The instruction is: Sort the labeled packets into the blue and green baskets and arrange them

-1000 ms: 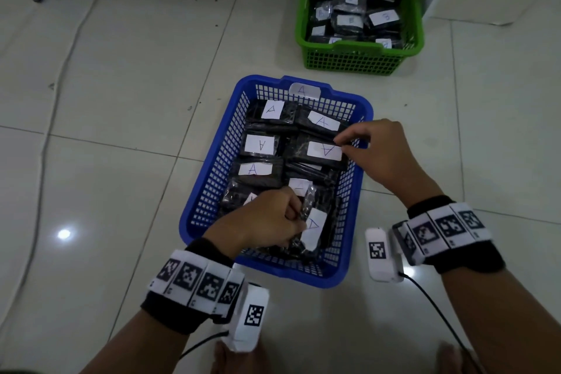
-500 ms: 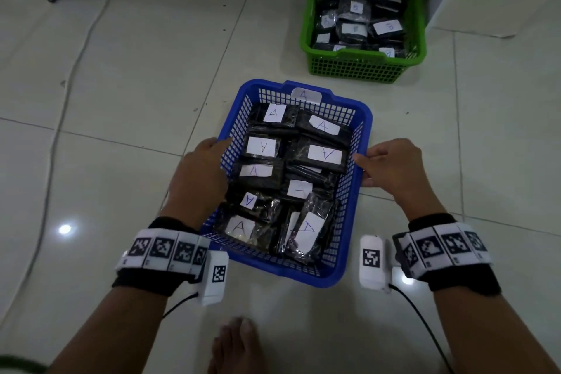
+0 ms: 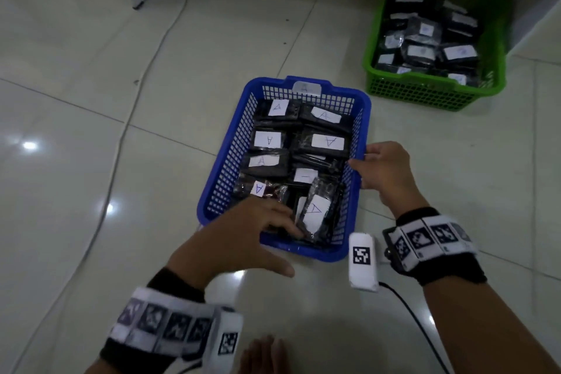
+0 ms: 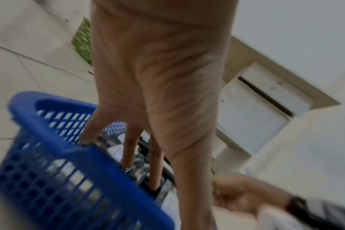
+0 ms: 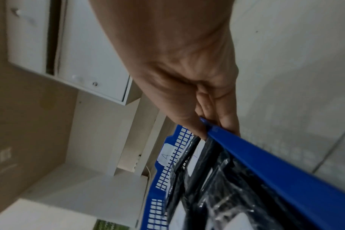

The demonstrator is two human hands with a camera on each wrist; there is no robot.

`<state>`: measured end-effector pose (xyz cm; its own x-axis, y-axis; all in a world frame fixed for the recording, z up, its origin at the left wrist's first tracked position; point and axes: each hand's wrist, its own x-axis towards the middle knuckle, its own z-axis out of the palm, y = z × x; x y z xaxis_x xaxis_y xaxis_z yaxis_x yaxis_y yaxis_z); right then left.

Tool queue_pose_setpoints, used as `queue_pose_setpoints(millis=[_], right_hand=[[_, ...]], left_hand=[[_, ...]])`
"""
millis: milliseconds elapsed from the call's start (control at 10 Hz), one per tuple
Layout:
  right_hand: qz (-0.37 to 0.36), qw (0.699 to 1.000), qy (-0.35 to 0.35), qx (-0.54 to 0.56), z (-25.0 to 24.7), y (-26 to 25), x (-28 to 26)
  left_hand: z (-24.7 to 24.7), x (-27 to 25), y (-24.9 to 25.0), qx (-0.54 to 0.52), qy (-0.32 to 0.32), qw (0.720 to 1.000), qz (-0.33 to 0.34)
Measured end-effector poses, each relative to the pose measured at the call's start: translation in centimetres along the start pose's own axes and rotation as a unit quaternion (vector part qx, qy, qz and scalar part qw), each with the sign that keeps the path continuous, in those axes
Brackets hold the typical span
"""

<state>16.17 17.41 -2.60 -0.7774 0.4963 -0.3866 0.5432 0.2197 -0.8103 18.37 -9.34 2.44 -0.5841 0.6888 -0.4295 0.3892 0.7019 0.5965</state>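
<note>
On the tiled floor [image 3: 91, 100] sits the blue basket [image 3: 226, 173], filled with dark packets [image 3: 321, 143] that carry white labels marked A. Its far rim bears a label of the same letter. The right hand [image 3: 384, 173] grips the basket's right rim, thumb inside against the mesh and fingers curled over the outer edge, as the right wrist view shows plainly. The left hand [image 3: 239, 237] reaches over the near left corner with its fingers straight and spread, the tips resting on the packets just inside the wall; it holds nothing. One packet [image 3: 315, 209] by those fingertips stands tilted against the others. The green basket [image 3: 431, 94] stands well apart, farther off to the right, also full of labelled packets, their letters too blurred to read. A white cable [image 3: 145, 70] runs across the floor on the left.
</note>
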Motion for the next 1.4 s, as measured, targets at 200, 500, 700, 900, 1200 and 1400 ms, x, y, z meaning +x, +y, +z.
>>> queue_pose_setpoints(millis=[200,500,700,900,1200,1400], right_hand=[[-0.049,0.998,0.005,0.048,1.2,-1.1,2.7],[-0.078,0.929,-0.103,-0.348,-2.1,6.4,2.8],[-0.072,0.889,-0.132,-0.433,-1.5,7.4,2.6],[-0.066,0.876,-0.143,-0.457,-1.3,7.7,2.7],[-0.093,0.878,-0.131,-0.451,-1.4,7.8,2.6],[-0.089,0.864,-0.170,-0.466,-2.4,6.3,3.3]], left_hand=[[1.3,2.0,-3.9,0.113,0.206,0.971,0.044],[-3.1,11.6,-8.1,0.099,0.392,0.913,0.055],[-5.8,18.5,-7.9,0.063,0.410,0.908,0.064],[-9.1,24.1,-6.4,0.027,0.414,0.905,0.095],[-13.6,32.1,-5.2,0.064,0.397,0.912,0.078],[-13.3,31.5,-4.8,0.125,0.404,0.906,-0.007]])
